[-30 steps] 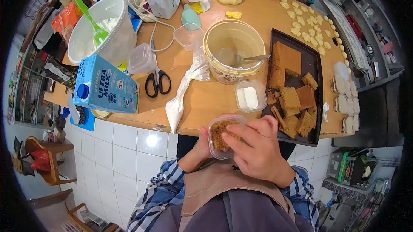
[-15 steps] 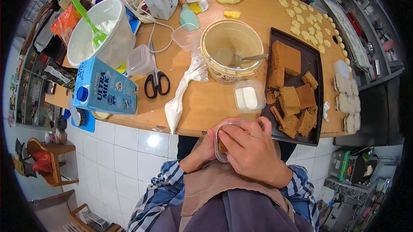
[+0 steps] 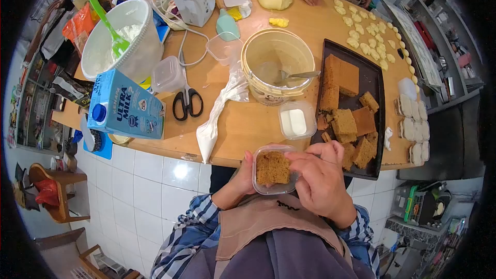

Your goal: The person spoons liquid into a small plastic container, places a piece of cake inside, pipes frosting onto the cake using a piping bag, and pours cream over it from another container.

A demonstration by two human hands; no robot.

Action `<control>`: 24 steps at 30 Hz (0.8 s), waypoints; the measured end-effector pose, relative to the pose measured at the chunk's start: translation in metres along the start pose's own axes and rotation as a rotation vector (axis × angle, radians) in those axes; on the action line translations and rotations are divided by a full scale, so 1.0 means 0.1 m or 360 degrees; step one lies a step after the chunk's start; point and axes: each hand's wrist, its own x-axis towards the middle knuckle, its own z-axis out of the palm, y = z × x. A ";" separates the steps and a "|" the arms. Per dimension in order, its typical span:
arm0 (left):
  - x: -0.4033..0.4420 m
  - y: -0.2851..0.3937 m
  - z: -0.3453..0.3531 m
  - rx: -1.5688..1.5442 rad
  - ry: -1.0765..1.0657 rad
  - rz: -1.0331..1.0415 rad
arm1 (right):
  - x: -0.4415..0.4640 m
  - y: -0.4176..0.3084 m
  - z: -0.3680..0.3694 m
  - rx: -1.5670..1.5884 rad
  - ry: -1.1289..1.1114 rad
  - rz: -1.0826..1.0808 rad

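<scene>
I hold, remotely, clear plastic container [image 3: 276,190] in left grip [image 3: 241,182], curled round it, left of baking tray [image 3: 370,80]; sponge cake [image 3: 273,168] inside. Right grip [image 3: 321,178] at container's rim; can't tell if pinching. Step looks like seating cake; next move calls for gentle pressure.

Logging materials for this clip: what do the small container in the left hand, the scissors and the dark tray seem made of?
Small container: probably clear, glossy plastic, judging by its see-through walls and shiny rim.
Scissors: smooth black handles, likely plastic; the slim grey blade suggests steel.
Dark tray: perhaps dull, coated metal, given its dark surface and thin raised rim.
</scene>
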 end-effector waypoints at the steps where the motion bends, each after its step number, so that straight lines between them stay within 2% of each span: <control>1: 0.00 -0.05 -0.07 -0.0024 -0.0011 0.0003 | 0.01 -0.01 0.01 -0.0004 -0.0007 -0.0007; 6: 0.00 -0.03 -0.01 0.0007 0.0003 0.0032 | 0.02 -0.04 0.07 -0.0003 -0.0064 -0.0063; 14: 0.02 -0.02 0.04 0.0031 0.0024 0.0045 | 0.03 -0.06 0.08 0.0052 -0.0008 0.0046; 17: 0.00 -0.10 -0.09 -0.0124 -0.0063 -0.0009 | 0.02 -0.06 0.10 0.0052 0.0006 0.0005; 23: -0.03 0.08 0.14 -0.0008 0.0255 -0.0240 | -0.02 -0.10 0.13 0.0331 -0.0133 -0.0217; 24: -0.03 0.06 0.13 -0.0011 0.0211 -0.0211 | -0.03 -0.11 0.15 0.0387 -0.0172 -0.0245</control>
